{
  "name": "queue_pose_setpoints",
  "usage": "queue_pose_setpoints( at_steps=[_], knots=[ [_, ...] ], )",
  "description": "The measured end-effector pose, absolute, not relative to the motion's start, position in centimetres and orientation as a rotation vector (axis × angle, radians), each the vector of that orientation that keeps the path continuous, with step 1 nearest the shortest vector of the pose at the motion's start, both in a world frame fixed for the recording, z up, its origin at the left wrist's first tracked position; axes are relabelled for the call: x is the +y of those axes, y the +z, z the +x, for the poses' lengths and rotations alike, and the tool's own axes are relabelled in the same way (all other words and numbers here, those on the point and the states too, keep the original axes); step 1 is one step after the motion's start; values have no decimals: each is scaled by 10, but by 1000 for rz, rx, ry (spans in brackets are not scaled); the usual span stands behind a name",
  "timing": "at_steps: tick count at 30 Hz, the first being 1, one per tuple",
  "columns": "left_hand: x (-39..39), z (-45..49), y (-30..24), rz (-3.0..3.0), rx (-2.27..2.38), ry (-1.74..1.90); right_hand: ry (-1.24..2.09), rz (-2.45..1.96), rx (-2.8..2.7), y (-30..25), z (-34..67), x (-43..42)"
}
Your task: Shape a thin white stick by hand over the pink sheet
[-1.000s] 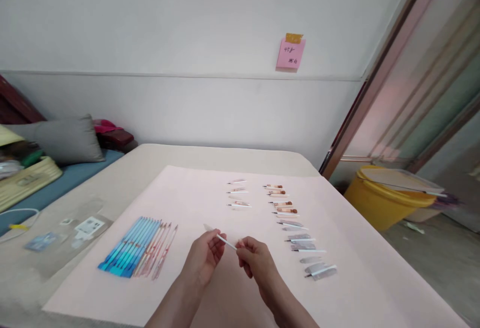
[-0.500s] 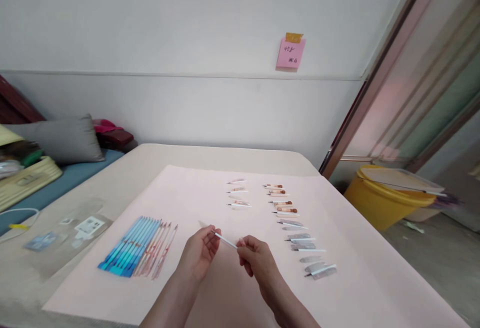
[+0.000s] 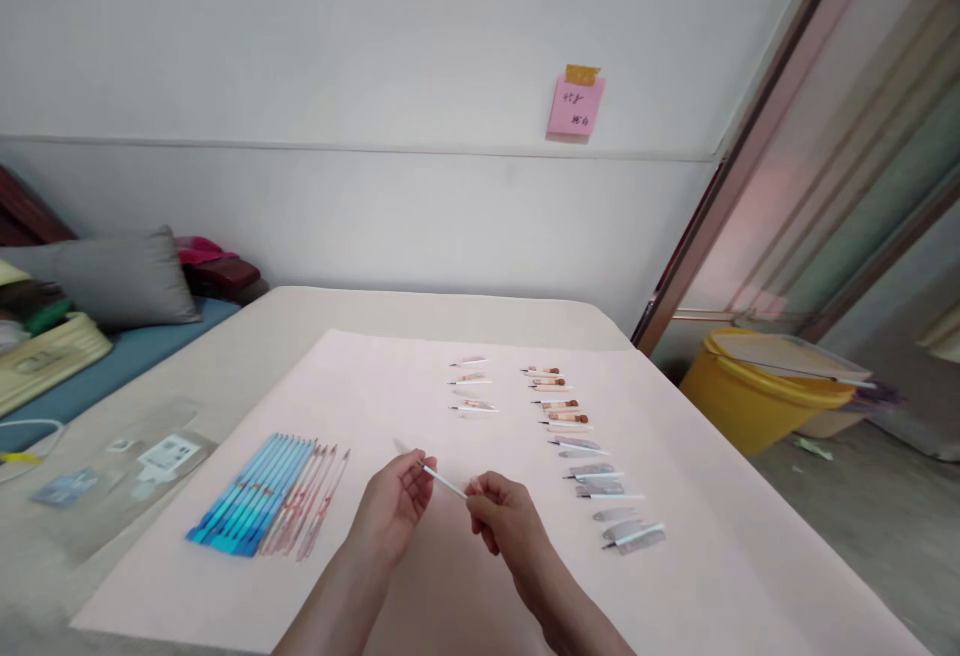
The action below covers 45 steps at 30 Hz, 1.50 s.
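White stick (image 3: 444,482), thin and short, spans the small gap between the two hands, raised a little above the pink sheet (image 3: 390,376). The left hand (image 3: 394,506) pinches its far end between thumb and fingertips, and a pale, see-through piece (image 3: 405,447) juts out beyond those fingers; whether it is a cap or a wrapper is too blurred to tell. The right hand (image 3: 502,521) nips the near end, fingers curled shut around it. Both hands are close together, joined only by the stick.

Left of the left hand lies a tidy row of blue and pinkish packets (image 3: 266,494), side by side on the sheet. Beyond the right hand and to its right runs a column of small brushes and sleeves (image 3: 581,446), with a shorter column (image 3: 471,386) further out past both hands; their tips are too small to make out. Well left of the left hand, clear bags with labels (image 3: 150,456) rest on the table (image 3: 247,346). Both forearms are cut off by the lower edge, and the writing on the pink note (image 3: 575,104) on the wall is unreadable.
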<state>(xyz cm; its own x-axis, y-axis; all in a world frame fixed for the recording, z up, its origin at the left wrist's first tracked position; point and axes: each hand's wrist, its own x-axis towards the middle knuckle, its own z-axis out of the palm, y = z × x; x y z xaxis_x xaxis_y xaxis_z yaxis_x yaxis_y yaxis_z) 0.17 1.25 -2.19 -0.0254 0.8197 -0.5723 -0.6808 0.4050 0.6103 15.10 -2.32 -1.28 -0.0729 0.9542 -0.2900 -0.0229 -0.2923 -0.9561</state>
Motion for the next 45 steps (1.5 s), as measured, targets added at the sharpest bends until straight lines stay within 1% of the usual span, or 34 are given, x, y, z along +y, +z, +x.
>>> queue_pose_setpoints(
  at_steps=[14,24,31,45],
  knots=[
    [10,4,-21,143,1038,1226,1437,-1425,-1289,-29,142,-28],
    [10,7,-27,191,1082,1151,1204,-1464,-1652,-44,122,-46],
    [9,7,-27,198,1035,1190,1195,-1468,-1550,-37,133,-35],
    [4,9,-21,191,1003,1173,1322,-1436,-1241,-23,153,-20]
  ],
)
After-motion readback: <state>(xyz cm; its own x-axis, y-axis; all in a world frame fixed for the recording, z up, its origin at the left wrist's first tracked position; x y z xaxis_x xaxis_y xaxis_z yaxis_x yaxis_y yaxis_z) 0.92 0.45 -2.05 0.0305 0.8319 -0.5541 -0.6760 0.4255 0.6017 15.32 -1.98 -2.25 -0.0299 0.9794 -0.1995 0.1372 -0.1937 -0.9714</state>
